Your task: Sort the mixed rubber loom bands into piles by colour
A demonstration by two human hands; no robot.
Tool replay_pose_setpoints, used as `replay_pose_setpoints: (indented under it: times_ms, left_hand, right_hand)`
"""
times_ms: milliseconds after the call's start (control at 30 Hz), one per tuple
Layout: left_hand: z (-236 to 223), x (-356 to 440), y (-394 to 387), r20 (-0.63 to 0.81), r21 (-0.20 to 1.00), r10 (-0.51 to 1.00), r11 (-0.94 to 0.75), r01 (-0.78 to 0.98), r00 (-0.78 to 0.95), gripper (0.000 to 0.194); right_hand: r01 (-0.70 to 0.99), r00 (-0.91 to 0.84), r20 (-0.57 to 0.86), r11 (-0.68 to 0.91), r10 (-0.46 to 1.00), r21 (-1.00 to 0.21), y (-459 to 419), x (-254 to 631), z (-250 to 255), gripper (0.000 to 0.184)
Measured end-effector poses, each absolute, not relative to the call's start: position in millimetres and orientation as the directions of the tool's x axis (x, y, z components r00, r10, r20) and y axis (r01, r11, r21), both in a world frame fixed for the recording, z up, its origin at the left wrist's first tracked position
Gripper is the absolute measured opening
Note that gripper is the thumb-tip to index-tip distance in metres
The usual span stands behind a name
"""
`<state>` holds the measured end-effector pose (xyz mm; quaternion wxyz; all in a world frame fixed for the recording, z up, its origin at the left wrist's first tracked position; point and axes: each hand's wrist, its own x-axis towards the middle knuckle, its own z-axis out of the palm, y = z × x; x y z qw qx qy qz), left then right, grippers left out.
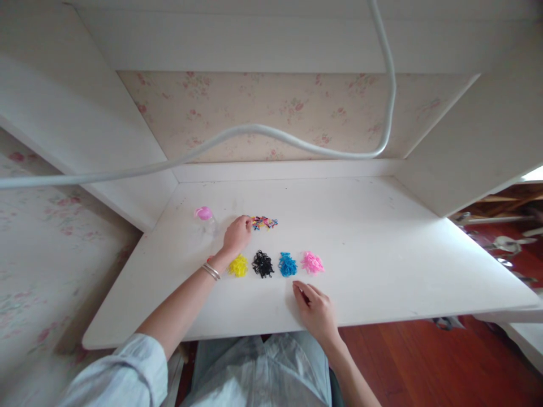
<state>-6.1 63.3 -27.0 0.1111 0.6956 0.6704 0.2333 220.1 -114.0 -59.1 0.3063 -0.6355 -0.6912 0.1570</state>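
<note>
My left hand is closed in a pinch at the left end of a small heap of mixed-colour rubber bands; whatever its fingertips hold is too small to make out. My right hand rests near the front edge with fingers curled together, just below the blue rubber bands and the pink rubber bands. In the same row lie the black rubber bands and the yellow rubber bands. A bit of red shows beside my left wrist, mostly hidden by it.
A clear container with a pink top is at the left rear of the white desk. Side panels and a back wall enclose the desk. A thick white cable crosses the view above it.
</note>
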Motion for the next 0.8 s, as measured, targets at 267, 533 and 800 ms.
replay_pose_setpoints:
  times_ms: [267,533,800]
  left_hand:
    - [-25.8,-10.1,58.2,0.193,0.509,0.980,-0.134,0.851,0.038,0.022]
    - [-26.9,-11.0,58.2,0.197,0.548,0.973,-0.208,0.810,0.116,0.025]
    - [-31.9,-11.0,64.4,0.209,0.582,0.976,-0.179,0.793,0.067,0.025]
  right_hand:
    - [0.782,-0.006,0.223,0.144,0.975,-0.607,-113.6,219.4,-58.5,0.036]
    - [0.804,-0.015,0.197,0.129,0.980,-0.581,-113.1,219.4,-57.2,0.034]
    - [0.808,-0.022,0.215,0.143,0.976,-0.571,-112.0,219.1,-57.7,0.034]
